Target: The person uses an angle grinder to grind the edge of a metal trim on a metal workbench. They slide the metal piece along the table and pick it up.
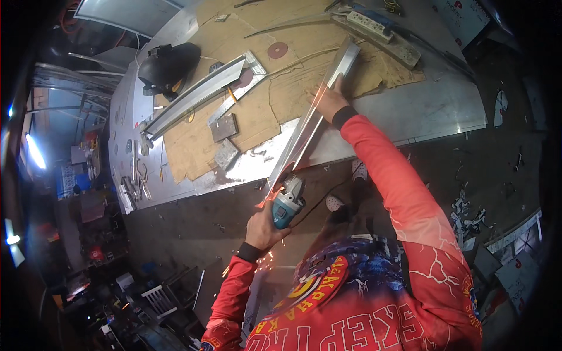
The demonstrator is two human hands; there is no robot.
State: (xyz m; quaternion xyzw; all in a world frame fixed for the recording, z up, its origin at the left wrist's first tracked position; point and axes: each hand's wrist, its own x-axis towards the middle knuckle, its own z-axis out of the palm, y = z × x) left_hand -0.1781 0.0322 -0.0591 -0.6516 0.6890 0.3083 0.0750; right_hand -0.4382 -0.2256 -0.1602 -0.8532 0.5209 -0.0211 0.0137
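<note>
The left hand [263,229] grips a teal grinder [288,202], its disc meeting the near end of a long metal bar [310,126] where that end overhangs the near edge of the worktop [421,108]. Sparks fall below the wrist. The right hand [328,100] lies flat on the bar further along, fingers closed over it, pinning it to the worktop.

To do this well, I judge the pressing hand should bear down firmly so the bar cannot chatter, and stay well apart from the disc. The grinder wants a steady angle and light pressure, with sparks thrown down and away from the body and sleeve.

Cardboard [257,111] covers the middle of the worktop, under the bar's far part; sparks near it are a risk. A second metal profile [196,96] lies to the left, with a welding mask [167,67] beyond it. A power strip [370,24] sits at the far edge. The grinder's cord [319,202] trails right under the bar and could snag.
</note>
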